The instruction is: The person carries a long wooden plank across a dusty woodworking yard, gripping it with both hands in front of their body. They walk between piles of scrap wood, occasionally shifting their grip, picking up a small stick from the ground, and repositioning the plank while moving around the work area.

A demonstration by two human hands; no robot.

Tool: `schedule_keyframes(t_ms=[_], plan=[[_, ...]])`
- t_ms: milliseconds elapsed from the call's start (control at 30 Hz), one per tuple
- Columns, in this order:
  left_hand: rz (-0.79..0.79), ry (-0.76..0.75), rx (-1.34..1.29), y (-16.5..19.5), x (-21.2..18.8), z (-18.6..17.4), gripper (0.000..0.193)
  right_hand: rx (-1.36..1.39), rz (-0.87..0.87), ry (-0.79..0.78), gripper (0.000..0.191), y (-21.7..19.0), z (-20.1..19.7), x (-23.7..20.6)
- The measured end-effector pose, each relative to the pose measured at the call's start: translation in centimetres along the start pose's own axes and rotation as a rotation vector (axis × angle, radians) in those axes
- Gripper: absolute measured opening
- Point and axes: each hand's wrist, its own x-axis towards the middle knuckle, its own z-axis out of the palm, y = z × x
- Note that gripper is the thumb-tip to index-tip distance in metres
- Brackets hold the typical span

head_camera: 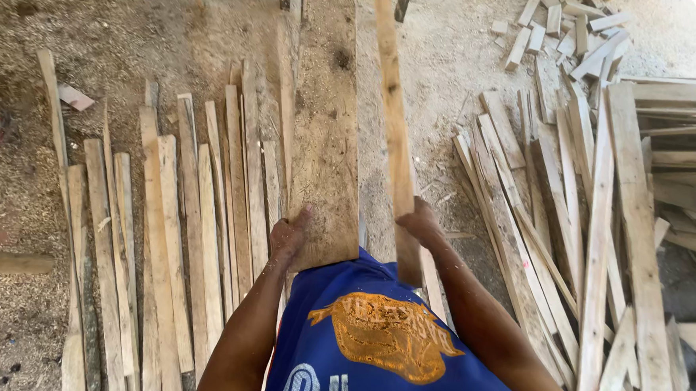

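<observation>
A wide, rough wooden plank [325, 133] runs away from me in the middle of the view, its near end against my blue shirt. My left hand [289, 235] grips the plank's near left edge. My right hand [419, 220] is closed around a narrow wooden strip [394, 114], which stands apart from the plank's right side and reaches up past the top of the frame. The strip's near end passes below my hand, in front of my shirt.
Several thin slats [168, 244] lie side by side on the sawdust-covered ground [14, 181] at left. A loose stack of longer boards [595, 222] lies at right, with short offcuts [570, 33] piled at the top right.
</observation>
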Motion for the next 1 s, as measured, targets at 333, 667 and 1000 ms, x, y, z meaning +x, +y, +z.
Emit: schedule_keyframes(t_ms=[333,667,1000], plan=[[-0.037,-0.066,-0.016,9.9,13.1,1.0,0.097,-0.195,0.326,-0.028,0.109,-4.1,-5.5,14.2],[-0.106,-0.165,-0.401,28.8,32.8,3.0,0.09,-0.311,0.221,0.002,0.063,-8.2,-6.3,29.3],[0.133,0.007,-0.158,46.4,44.2,2.0,0.102,-0.119,0.122,0.261,0.056,-20.3,-8.6,33.3]])
